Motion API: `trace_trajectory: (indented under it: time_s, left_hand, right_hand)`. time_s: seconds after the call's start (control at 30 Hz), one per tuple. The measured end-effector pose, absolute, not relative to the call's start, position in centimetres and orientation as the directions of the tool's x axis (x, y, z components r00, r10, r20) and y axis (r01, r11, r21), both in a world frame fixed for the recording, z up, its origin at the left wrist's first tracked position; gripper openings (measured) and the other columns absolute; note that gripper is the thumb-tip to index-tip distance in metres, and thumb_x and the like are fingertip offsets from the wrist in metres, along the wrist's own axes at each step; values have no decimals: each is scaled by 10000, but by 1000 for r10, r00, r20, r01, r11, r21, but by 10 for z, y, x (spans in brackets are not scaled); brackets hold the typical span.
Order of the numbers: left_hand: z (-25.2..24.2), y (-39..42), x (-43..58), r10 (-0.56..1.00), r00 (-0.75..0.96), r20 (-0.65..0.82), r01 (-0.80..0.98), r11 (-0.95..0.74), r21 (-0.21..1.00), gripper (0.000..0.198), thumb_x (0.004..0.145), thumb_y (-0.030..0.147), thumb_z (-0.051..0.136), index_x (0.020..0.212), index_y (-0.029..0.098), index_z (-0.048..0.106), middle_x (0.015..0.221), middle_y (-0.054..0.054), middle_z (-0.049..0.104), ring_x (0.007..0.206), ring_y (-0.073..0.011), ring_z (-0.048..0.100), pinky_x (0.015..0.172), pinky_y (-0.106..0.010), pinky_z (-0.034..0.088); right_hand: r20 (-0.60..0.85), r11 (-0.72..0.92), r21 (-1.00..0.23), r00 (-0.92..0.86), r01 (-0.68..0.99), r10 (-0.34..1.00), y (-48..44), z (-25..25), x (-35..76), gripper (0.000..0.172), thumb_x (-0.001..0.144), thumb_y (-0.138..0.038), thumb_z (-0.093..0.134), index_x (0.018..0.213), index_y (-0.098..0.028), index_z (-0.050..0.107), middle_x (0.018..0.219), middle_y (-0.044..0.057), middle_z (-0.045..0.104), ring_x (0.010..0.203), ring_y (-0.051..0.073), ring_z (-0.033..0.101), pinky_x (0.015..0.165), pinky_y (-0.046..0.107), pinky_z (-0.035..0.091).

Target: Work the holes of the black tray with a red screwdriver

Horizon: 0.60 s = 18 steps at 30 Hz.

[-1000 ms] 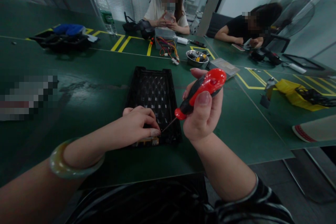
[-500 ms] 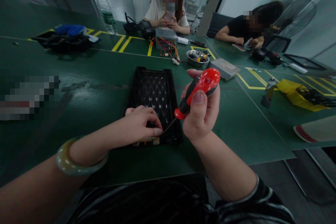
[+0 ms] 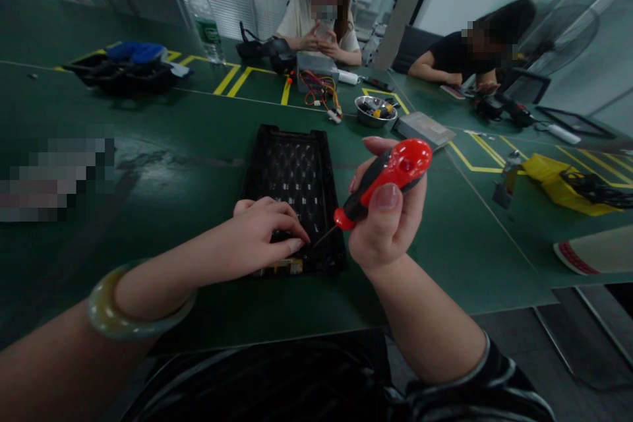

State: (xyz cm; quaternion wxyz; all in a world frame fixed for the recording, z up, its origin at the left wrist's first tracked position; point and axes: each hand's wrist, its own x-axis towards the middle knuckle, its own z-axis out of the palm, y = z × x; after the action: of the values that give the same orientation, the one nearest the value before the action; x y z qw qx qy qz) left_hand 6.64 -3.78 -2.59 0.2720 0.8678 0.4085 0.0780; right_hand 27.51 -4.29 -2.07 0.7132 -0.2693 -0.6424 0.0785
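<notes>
My right hand (image 3: 390, 217) is wrapped round the handle of a red and black screwdriver (image 3: 388, 175), thumb along its side. Its thin shaft slopes down to the left, with the tip close to my left fingertips. A black plastic panel (image 3: 291, 168) with a quilted pattern and raised edges lies on the table under both hands. My left hand (image 3: 267, 234) rests over its near end, thumb and forefinger close together in a pinch. Whatever they hold, if anything, is hidden. A small circuit board (image 3: 289, 266) shows at the panel's near edge, partly covered by my left hand.
Beyond the panel are a metal bowl of small parts (image 3: 376, 111), a grey box with coloured cables (image 3: 316, 76) and a flat metal drive (image 3: 424, 130). A black tray with blue cloth (image 3: 131, 69) is far left, a yellow bag (image 3: 558, 181) right. Two people sit opposite.
My right hand has drawn the screwdriver slightly right and down, and its tip has shifted a little right. My left hand stays over the panel, fingers slightly shifted.
</notes>
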Motion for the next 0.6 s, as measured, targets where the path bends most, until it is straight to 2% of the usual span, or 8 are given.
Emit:
trace_trajectory:
  time_s: [0.1,0.2,0.43,0.6]
  left_hand:
    - [-26,-38,62,762,646,-42,659,-530,533,226,969,458,647,1027,365,845,1203,9,766,1221,-292,617,1059,-484,289]
    - [-24,-38,61,739,672,-56,645,-546,534,185,937,446,700,1015,374,851,1196,22,771,1194,-273,627,1039,-454,291]
    - [-22,-41,66,714,698,-58,627,-570,530,137,871,463,804,975,387,851,1165,30,779,1174,-283,623,1017,-479,240]
    - [-23,-44,69,696,718,0,603,-622,499,105,890,461,810,948,382,847,1094,46,782,1102,-249,631,978,-467,225]
  right_hand:
    - [866,835,-499,150,231,477,-43,-23,274,455,1043,-612,459,1344,-293,581,1265,95,688,1189,303,737,1038,563,654]
    - [862,829,-507,116,236,494,-42,-27,274,515,1018,-664,475,1367,-295,562,1257,101,681,1191,311,730,1011,562,667]
    - [873,841,-486,103,239,476,-42,-26,274,503,1021,-664,484,1355,-296,560,1269,93,677,1178,300,736,1000,559,676]
    - [883,848,-467,82,251,463,-42,-25,277,486,1035,-650,477,1345,-288,572,1269,88,694,1193,302,744,1019,560,679]
